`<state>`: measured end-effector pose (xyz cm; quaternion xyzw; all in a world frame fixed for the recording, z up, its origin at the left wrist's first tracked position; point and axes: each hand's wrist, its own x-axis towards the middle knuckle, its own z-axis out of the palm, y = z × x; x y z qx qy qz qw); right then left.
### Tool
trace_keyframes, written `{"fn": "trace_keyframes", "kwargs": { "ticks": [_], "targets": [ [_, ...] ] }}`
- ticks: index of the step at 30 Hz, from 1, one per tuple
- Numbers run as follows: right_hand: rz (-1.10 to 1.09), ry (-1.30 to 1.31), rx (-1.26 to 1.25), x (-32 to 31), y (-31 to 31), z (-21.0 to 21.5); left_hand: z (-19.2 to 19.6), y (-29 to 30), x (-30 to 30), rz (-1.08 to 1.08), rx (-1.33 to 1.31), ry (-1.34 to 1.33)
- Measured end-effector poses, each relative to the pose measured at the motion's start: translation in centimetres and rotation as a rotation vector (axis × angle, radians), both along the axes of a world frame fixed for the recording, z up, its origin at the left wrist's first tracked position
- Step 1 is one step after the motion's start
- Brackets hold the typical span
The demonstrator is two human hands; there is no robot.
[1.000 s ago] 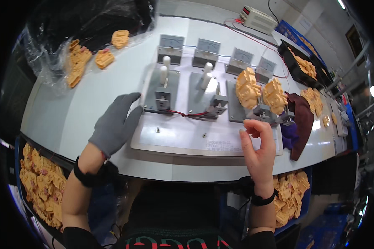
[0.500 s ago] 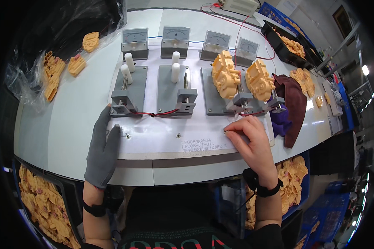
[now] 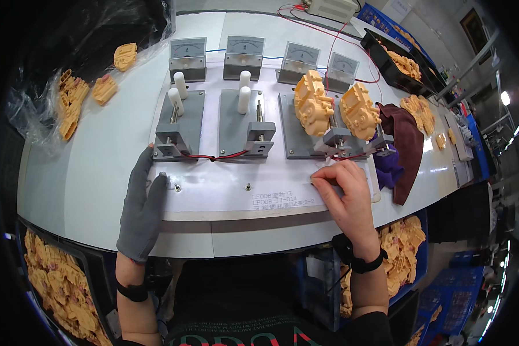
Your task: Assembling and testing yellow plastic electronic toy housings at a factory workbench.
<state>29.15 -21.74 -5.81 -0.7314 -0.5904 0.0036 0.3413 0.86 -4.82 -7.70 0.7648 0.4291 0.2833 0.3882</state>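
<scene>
While the grey-gloved left hand (image 3: 139, 210) lay at the left end of the white board (image 3: 213, 202), its thumb was parted from its fingers in an open pose, with the thumb just beside one small toggle switch (image 3: 177, 188). A second switch (image 3: 248, 187) stood farther right on the board. Over the board's right part, the bare right hand (image 3: 347, 193) had its thumb and forefinger drawn close together; whether they gripped anything small could not be told.

Behind that hand, two yellow-orange casings (image 3: 314, 109) sat side by side on the right-hand fixtures. On the two left-hand fixtures, grey base plates (image 3: 236, 130) carried pairs of white posts (image 3: 244, 101), and a red and black wire (image 3: 213, 158) ran between their front brackets. Four dial meters (image 3: 245, 47) lined the back.

Right of the board, a maroon cloth (image 3: 406, 153) lay on the table (image 3: 98, 173) with a purple one (image 3: 388, 171) beside it. Loose yellow pieces (image 3: 125, 57) lay at the far left, near clear plastic sheeting (image 3: 34, 138).
</scene>
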Motion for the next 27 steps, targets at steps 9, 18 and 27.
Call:
{"fn": "trace_keyframes", "kwargs": {
  "ticks": [9,18,27],
  "targets": [
    [0.014,0.008,0.006,-0.06,-0.1,-0.04,0.13,-0.06,-0.11,-0.007,-0.015,-0.013],
    [0.026,-0.007,-0.005,0.03,-0.22,0.08,-0.07,0.07,-0.2,-0.012,-0.009,-0.016],
    [0.037,-0.008,0.015,0.0,-0.27,0.04,-0.29,0.14,-0.2,-0.016,-0.009,-0.041]
  ]
}}
